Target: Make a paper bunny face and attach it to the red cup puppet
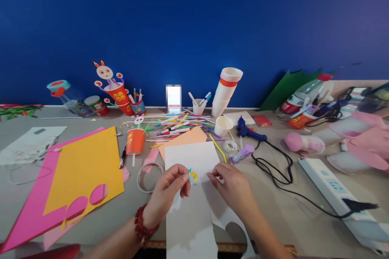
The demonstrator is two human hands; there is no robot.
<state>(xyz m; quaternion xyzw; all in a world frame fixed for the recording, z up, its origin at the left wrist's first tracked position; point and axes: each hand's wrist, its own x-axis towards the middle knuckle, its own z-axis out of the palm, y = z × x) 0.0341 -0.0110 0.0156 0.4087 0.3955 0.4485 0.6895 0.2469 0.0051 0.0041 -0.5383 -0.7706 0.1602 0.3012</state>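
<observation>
Over the white paper sheet [185, 226], my left hand [174, 182] pinches a small yellow and light-blue piece [193, 177] with a bit of green at its top; its exact kind is too blurred to tell. A beaded red bracelet circles that wrist. My right hand [229, 182] hovers just to the right, its thumb and fingertips pressed together, apart from the piece. Whatever lies between those fingertips is too small to make out. Beneath the right forearm lies a white paper offcut [234, 230] with a curved cut edge.
Orange card [88, 162] with round holes lies left, over pink card. A tape roll [148, 178] and red paper cup [135, 141] stand nearby. Drinking straws and markers [179, 125] are heaped behind. A glue gun [249, 129], its black cord, a glue stick [243, 153] and power strip [331, 194] occupy the right.
</observation>
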